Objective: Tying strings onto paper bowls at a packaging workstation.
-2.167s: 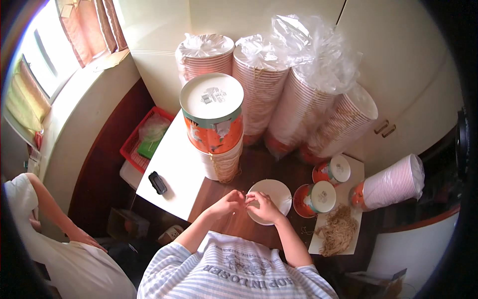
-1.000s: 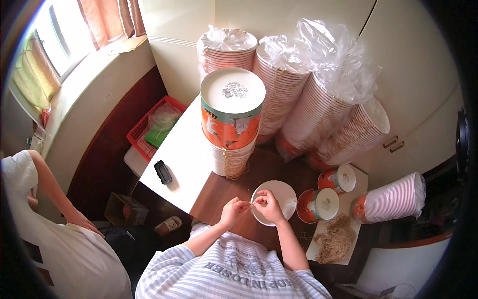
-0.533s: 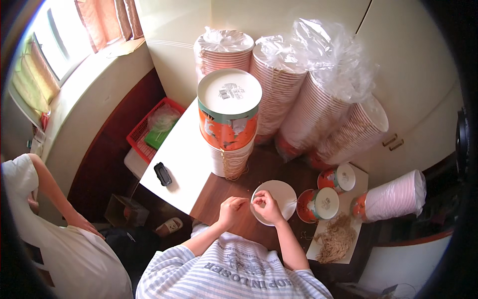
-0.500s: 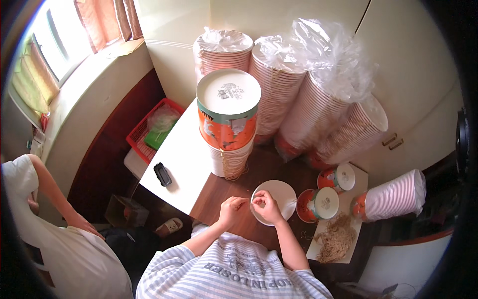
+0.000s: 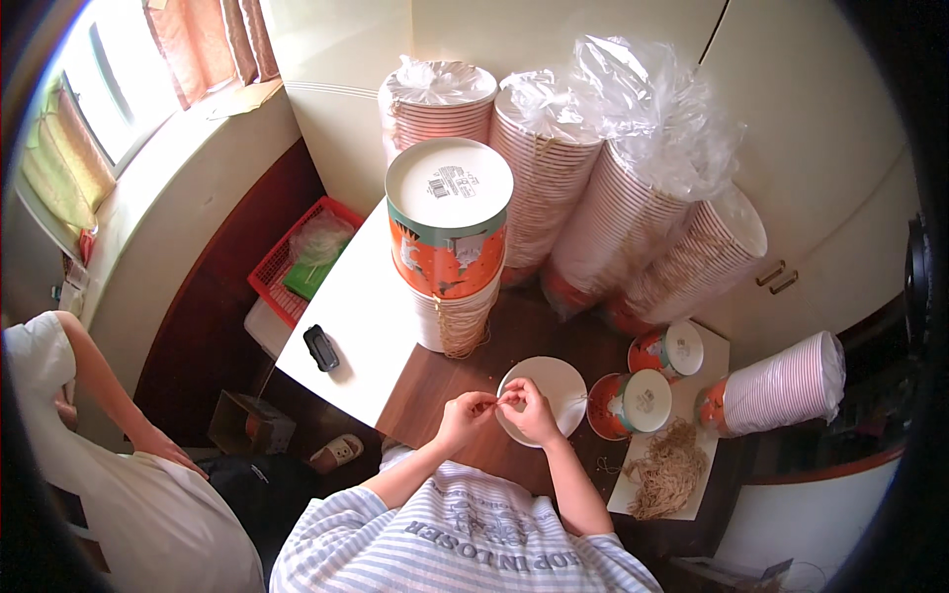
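My left hand [image 5: 465, 417] and my right hand [image 5: 531, 411] meet fingertip to fingertip, each closed in a pinch. Whatever lies between the fingers is too small to make out. Under my right hand is a round white surface [image 5: 561, 381], partly covered by it, with a thin pale strand at its right edge. Just right of this stand orange-and-green paper buckets, one upside down [image 5: 647, 400] and a smaller one [image 5: 682, 348] behind it. A tangle of tan string [image 5: 672, 474] lies to the right of my right forearm.
Tall plastic-wrapped stacks of paper buckets [image 5: 549, 148] rise along the back. A string-hung bucket stack [image 5: 450, 237] stands nearer. A wrapped stack [image 5: 781, 385] leans at right. A black object [image 5: 320, 348] lies on the white tabletop, beyond it a red basket [image 5: 272, 272]. Another person [image 5: 109, 445] is at left.
My left hand has shifted slightly right, closing the small gap to my right fingertips. The whole view has moved a little; the buckets and string stay in place.
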A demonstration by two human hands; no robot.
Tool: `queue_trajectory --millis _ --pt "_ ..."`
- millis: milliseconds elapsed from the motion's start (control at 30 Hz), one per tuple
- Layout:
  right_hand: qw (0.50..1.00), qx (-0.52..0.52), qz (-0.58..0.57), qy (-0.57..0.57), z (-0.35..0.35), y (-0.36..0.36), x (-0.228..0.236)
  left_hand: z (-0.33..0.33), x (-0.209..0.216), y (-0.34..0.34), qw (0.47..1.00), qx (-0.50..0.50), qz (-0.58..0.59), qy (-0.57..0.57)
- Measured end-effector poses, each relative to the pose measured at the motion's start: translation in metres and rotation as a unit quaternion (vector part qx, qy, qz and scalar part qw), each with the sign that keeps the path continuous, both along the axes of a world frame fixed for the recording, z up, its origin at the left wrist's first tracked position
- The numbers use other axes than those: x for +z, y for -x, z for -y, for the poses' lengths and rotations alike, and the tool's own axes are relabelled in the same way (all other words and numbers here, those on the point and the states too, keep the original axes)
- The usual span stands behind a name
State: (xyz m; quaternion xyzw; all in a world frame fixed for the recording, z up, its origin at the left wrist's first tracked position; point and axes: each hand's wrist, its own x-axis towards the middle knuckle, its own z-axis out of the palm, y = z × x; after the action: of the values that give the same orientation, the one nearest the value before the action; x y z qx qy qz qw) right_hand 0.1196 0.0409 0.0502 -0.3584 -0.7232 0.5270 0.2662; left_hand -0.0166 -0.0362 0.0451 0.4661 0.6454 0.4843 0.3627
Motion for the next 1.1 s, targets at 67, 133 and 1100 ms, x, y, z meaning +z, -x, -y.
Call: queue_trajectory --millis 67,133,1100 --pt "1.000 -0.001 0.001 0.002 0.000 0.001 0.001 -0.002 0.000 -0.002 0.999 0.012 0.045 -0.010" --pt "1.000 -0.004 0.002 0.003 0.001 0.001 0.001 -0.003 -0.003 -0.002 0.995 0.024 0.091 -0.021" --pt "0.978 0.040 0.019 -0.203 0.003 -0.004 0.018 -0.002 -0.005 0.015 0.828 -0.091 0.517 0.197"
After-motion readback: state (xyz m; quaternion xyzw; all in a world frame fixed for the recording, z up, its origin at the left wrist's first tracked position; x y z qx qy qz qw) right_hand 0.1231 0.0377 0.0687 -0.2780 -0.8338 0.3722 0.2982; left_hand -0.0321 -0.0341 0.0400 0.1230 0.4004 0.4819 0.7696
